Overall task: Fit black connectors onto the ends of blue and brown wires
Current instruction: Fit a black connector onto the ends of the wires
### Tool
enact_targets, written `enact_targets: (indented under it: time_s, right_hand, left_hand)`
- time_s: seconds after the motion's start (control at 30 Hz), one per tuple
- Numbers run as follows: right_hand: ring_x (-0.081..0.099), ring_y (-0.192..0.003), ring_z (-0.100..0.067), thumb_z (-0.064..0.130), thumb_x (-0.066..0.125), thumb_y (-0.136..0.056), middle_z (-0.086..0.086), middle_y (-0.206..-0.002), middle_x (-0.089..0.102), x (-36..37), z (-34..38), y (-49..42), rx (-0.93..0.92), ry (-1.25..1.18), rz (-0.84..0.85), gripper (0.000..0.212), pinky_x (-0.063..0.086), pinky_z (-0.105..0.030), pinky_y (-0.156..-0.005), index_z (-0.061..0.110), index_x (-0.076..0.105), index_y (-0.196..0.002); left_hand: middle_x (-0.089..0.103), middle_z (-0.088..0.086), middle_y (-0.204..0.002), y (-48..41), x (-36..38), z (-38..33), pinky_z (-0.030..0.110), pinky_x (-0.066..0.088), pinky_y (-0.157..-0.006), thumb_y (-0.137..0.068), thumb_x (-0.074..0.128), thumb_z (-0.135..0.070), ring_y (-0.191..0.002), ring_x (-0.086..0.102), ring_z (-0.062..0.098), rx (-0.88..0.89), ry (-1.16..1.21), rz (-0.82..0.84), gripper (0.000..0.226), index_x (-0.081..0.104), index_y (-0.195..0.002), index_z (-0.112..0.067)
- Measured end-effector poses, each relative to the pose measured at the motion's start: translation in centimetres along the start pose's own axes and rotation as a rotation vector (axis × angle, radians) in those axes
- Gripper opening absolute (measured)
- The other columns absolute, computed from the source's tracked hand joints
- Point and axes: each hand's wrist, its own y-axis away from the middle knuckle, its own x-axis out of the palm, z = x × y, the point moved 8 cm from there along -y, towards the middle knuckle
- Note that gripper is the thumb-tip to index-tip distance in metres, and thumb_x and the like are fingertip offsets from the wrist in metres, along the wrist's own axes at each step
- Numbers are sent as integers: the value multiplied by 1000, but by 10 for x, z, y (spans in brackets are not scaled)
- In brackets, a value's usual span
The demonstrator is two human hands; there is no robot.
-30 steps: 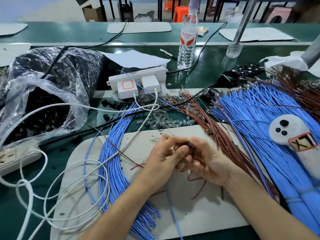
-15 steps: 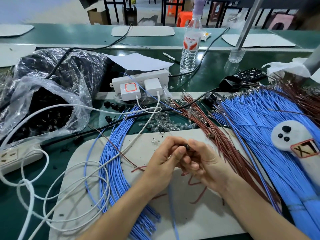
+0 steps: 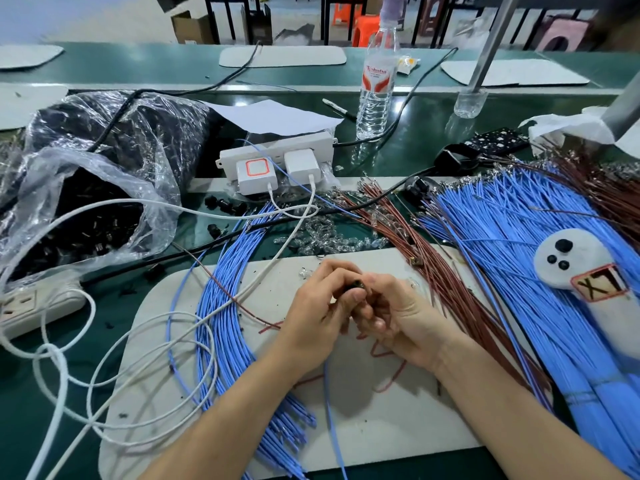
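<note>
Many spares, far left: a clear plastic bag (image 3: pixel 86 216) lies open, dark with loose connectors not yet used.
Left blue bundle (image 3: pixel 228 306): it curves across the left side of the mat (image 3: pixel 381 427). Whether its ends carry connectors is too small to tell.
Left hand (image 3: pixel 318 306): fingers curled, with thumb and forefinger pinching the black connector (image 3: pixel 356 285).
Black connector: above the middle of the mat, held between the fingertips of both hands.
Right hand (image 3: pixel 398 313): clenched on the same connector from the other side, lower fingers curled under.
Blue wire (image 3: pixel 333 427): one strand runs from beneath the hands toward the near edge. Which hand grips it is hidden.
Brown wire (image 3: pixel 391 382): it loops on the mat below the right wrist and rises into the hands.
Brown bundle (image 3: pixel 450 289) and right blue heap (image 3: pixel 519 254): both large and fanned out, with bare metal terminals at the far ends.
Progress: judged far from finished. One fitting is underway and big stocks of wire and connectors wait.
Against half a second ago: the hands stay locked together at the same spot, with the connector still pinched and nothing set down. Only the view has shifted slightly.
</note>
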Motion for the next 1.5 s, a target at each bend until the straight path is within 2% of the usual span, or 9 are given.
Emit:
enact_targets:
  time_s: [0.33, 0.53, 0.67, 0.73, 0.8, 0.93, 1.13, 1.3, 1.5]
  right_hand:
    - [38, -30, -2, 27, 70, -69, 4, -46, 49, 3, -4, 0, 16, -6, 33, 19, 26, -10, -32, 18, 68, -52]
    - [41, -33, -5, 31, 60, -76, 1, -46, 50, 3, -2, -3, -26, 0, 14, 26, 30, -12, -33, 16, 66, -55]
    - [47, -41, -11, 21, 68, -79, -3, -54, 55, -6, 14, 0, -175, 247, -26, 5, 35, -18, -39, 16, 70, -79]
    - [48, -45, -12, 14, 64, -87, -4, -57, 58, -9, 26, 4, -314, 401, -43, 11, 37, -20, -42, 20, 65, -96]
    - [49, -46, -9, 16, 61, -92, -2, -56, 61, -9, 38, 11, -445, 634, -90, 17, 39, -21, -45, 27, 61, -105]
    - [51, -47, -3, 29, 63, -91, 4, -57, 61, -5, 51, 20, -624, 979, -130, 15, 40, -15, -54, 31, 67, -105]
    - [65, -60, -9, -13, 56, -86, 9, -73, 70, -6, 51, 21, -609, 803, -51, 38, 53, -19, -63, 21, 70, -98]
    - [70, -65, -12, -12, 64, -82, 7, -76, 73, -9, 51, 17, -580, 779, -46, 39, 55, -19, -67, 23, 69, -97]
    - [70, -63, -15, -11, 62, -84, -2, -72, 73, -13, 48, 15, -536, 666, -21, 29, 56, -22, -64, 16, 68, -91]
  left_hand:
    - [52, 7, -103, 3, -1, -7, 21, 44, -68, -92, 50, -10, -84, 54, 13, 56, -40, -7, 21, 63, -96, 5]
    - [54, 6, -104, 3, -5, -12, 26, 48, -79, -91, 51, -10, -92, 57, 17, 85, -85, -42, 20, 65, -96, 5]
    - [51, 10, -113, 3, -2, -7, 25, 47, -91, -94, 52, -6, -104, 55, 17, 60, -159, -27, 17, 64, -104, 1]
    - [53, 7, -111, 3, 1, -1, 27, 49, -84, -96, 52, -6, -96, 57, 15, 9, -153, -4, 14, 63, -104, -5]
    - [60, -2, -90, 3, 1, 3, 22, 46, -69, -97, 51, -10, -74, 57, 5, -25, -116, 6, 12, 60, -98, -18]
    - [57, -14, -62, 3, 0, 10, 13, 39, -54, -96, 54, -14, -52, 50, -1, -60, -125, 0, 11, 61, -90, -18]
    - [60, -7, -64, 2, 0, 14, 17, 43, -52, -95, 55, -12, -49, 53, 5, -112, -2, 26, 19, 58, -91, -30]
    - [57, -9, -74, 1, 5, 14, 21, 39, -61, -95, 47, -12, -61, 48, 4, -90, 1, 149, 13, 56, -97, -21]
    - [63, -2, -68, 2, 2, 19, 20, 44, -55, -98, 50, -6, -51, 54, 7, -134, 1, 164, 20, 57, -89, -23]
